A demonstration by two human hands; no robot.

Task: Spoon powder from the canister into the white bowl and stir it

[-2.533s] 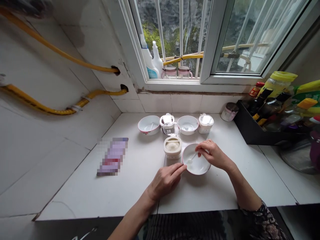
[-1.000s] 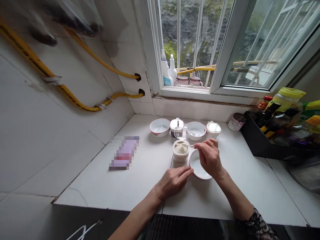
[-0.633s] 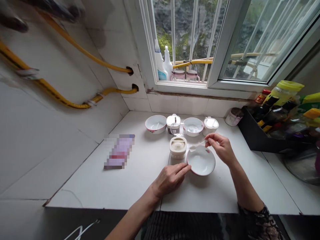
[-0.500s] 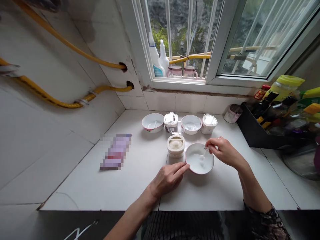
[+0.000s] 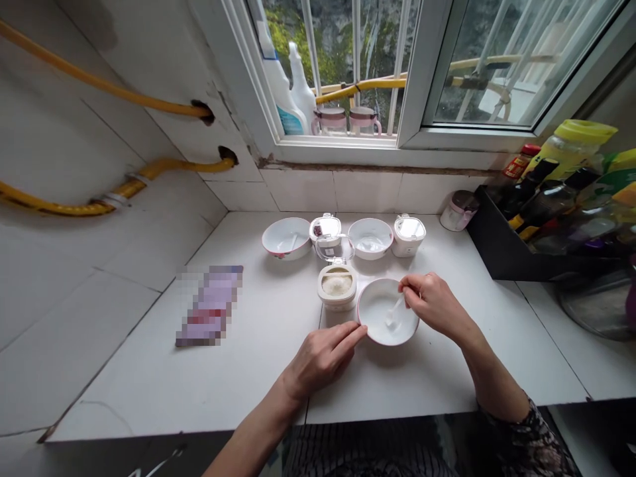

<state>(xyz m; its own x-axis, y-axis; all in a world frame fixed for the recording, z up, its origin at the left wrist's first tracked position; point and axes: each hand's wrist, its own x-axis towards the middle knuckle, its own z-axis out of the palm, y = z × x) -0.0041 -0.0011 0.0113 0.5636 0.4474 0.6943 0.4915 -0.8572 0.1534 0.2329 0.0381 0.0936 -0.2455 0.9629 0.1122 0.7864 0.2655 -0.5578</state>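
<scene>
A white bowl (image 5: 380,300) with a pink rim stands near the middle of the white counter. My right hand (image 5: 433,306) pinches the handle of a small white spoon (image 5: 392,318), whose head is down inside this bowl. Against the bowl's left rim rest the fingertips of my left hand (image 5: 325,358); its fingers lie together, and whether they grip the rim is hard to tell. Just left of the bowl is a cream container (image 5: 338,306) with its clear lid up and pale grains inside.
Behind stand a left bowl (image 5: 287,238), a lidded container (image 5: 324,228), another bowl (image 5: 370,238) and a second lidded container (image 5: 409,236). A blurred purple packet (image 5: 211,305) lies left. A black box (image 5: 511,255) of bottles and a jar (image 5: 458,211) are right.
The camera view has shifted, so the counter items appear further left. The spoon's head has moved slightly toward the near left inside the bowl. My left hand stays at the rim.
</scene>
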